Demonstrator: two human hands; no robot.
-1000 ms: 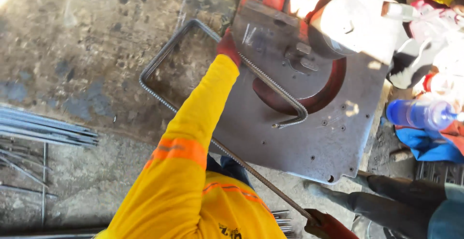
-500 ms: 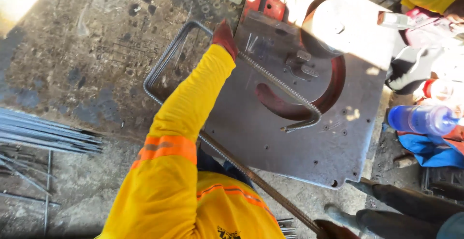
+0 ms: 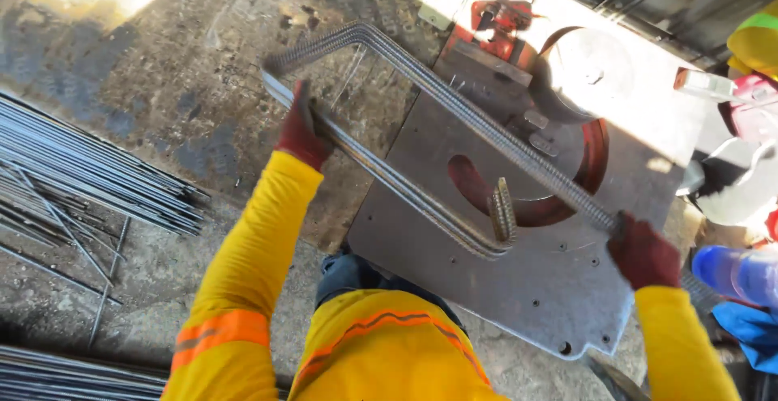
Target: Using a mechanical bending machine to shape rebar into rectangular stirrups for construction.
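Note:
A bundle of ribbed steel bars bent into a rectangular hoop (image 3: 454, 109) hangs over the grey steel plate (image 3: 559, 287) of a bending machine. My left hand (image 3: 301, 132), in a red glove, grips the near side of the hoop close to its left corner. My right hand (image 3: 644, 251), also red-gloved, holds the far side of the hoop at its lower right end. A short hooked end (image 3: 502, 209) of the bars stands up over the plate's curved slot. My yellow sleeves with orange bands fill the foreground.
The machine's round disc (image 3: 585, 72) and red clamp (image 3: 496, 20) sit at the plate's far side. Straight bars (image 3: 89, 174) lie stacked on the concrete floor at left. A blue plastic bottle (image 3: 741, 275) and another person's yellow sleeve (image 3: 754, 40) are at right.
The bent hoop has been lifted and swung off the machine. My left hand slid from its far side to the near left part. My right hand came into view gripping the other end.

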